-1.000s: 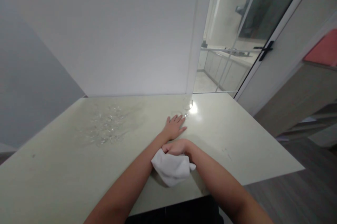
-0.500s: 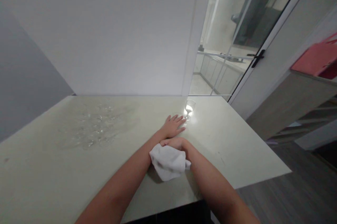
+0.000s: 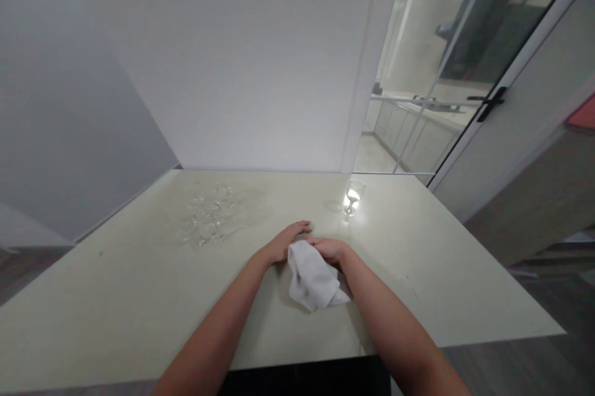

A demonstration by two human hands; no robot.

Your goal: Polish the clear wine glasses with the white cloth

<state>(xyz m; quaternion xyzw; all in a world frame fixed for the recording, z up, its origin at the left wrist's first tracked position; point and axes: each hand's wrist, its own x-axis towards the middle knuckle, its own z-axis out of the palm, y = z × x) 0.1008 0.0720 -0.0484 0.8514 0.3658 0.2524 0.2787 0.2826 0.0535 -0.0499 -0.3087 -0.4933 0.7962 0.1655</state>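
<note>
A crumpled white cloth (image 3: 313, 278) hangs from my right hand (image 3: 331, 250), whose fingers are closed around its upper edge. Against the cloth's upper left side lies my left hand (image 3: 286, 242), fingers stretched forward and its lower part partly covered. Whether the left hand pinches any cloth is hidden. Beyond both hands, a clear stemmed glass (image 3: 356, 194) stands upright on the pale table (image 3: 139, 297), apart from my fingers. A cluster of clear glassware (image 3: 211, 216) sits farther left; its single pieces are hard to make out.
A white wall panel (image 3: 260, 74) rises behind the table's far edge. At the right is a glazed door with a black handle (image 3: 493, 101). Past the table's right side stands a shelf unit (image 3: 525, 216), with part of a pink object (image 3: 583, 116) on top.
My left hand has drawn back from beside the stemmed glass to the cloth. The right hand still holds the cloth, now slightly farther right. The camera view has shifted left.
</note>
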